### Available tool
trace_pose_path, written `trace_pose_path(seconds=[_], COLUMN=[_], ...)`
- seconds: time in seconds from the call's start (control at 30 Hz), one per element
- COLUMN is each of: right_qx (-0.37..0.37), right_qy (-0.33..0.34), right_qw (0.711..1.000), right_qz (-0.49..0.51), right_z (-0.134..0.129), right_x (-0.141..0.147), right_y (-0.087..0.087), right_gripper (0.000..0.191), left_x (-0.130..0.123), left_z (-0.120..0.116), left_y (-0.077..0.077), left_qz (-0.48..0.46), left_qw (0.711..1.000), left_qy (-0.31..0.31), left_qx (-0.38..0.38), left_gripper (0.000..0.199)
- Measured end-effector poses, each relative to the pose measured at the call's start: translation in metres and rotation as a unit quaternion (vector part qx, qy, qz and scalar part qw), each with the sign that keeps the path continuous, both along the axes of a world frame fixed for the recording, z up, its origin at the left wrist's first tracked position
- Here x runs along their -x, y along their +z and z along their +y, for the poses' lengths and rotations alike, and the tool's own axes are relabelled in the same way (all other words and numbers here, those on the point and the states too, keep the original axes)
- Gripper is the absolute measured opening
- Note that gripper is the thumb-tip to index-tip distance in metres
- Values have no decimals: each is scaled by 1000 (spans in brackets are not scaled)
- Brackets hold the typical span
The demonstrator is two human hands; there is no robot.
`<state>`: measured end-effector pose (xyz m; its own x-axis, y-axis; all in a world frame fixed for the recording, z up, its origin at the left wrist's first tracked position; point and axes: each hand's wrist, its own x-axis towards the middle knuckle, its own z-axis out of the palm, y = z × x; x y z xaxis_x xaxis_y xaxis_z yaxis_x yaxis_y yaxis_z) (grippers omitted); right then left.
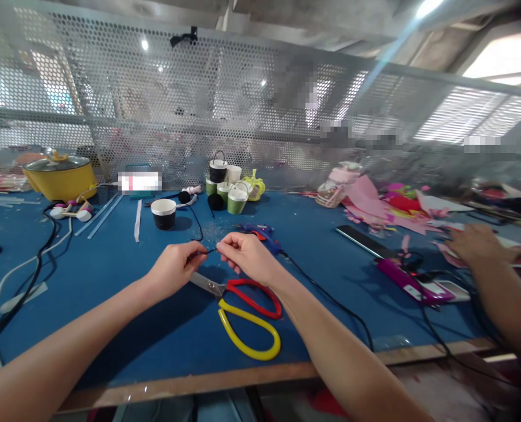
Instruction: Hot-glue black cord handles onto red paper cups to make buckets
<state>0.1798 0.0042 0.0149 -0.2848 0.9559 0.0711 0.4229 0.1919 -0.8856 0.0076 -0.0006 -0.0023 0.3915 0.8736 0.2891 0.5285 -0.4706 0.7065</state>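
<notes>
A short, thin black cord (210,251) is stretched between my two hands over the blue table. My left hand (172,271) pinches one end of it; my right hand (241,251) pinches the other, fingers closed. Below them lies a large pair of scissors (249,351) with one red and one yellow handle loop, the blades partly under my left hand. Just beyond my hands rests a blue glue gun (266,239). Farther left stands a small black cup with a white rim (164,218). Another black cord (197,223) curves along the table beside it.
At the back stand several small cups (237,199), green, white and black, before a perforated metal screen (155,117). A yellow pot (60,176) and cables are left. On the right are a phone (361,241), a purple device (403,281), pink scraps (365,199) and another person's hand (480,246).
</notes>
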Motion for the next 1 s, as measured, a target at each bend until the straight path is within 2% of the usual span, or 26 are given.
trace_pose_path(seconds=[0.23, 0.5, 0.77, 0.9, 1.0], right_qx=[-12, 7, -62, -60, -2], right_qy=[35, 45, 18, -16, 6], right_qw=[999, 999, 997, 996, 982], right_qz=[-20, -3, -31, 71, 187], right_z=[-5, -3, -3, 1, -8], right_x=[6, 3, 3, 3, -19], right_y=[-2, -1, -4, 3, 23], right_gripper=[18, 14, 15, 18, 30], left_x=[-2, -3, -2, 0, 0], left_z=[-1, -3, 0, 3, 4], left_y=[-3, -3, -5, -7, -6], left_qz=[-10, -25, -79, -100, -111], left_qw=[1000, 1000, 995, 992, 990], left_qy=[0, -8, -11, -8, -13], left_qx=[-25, 2, 54, 74, 91], left_gripper=[17, 17, 16, 19, 20])
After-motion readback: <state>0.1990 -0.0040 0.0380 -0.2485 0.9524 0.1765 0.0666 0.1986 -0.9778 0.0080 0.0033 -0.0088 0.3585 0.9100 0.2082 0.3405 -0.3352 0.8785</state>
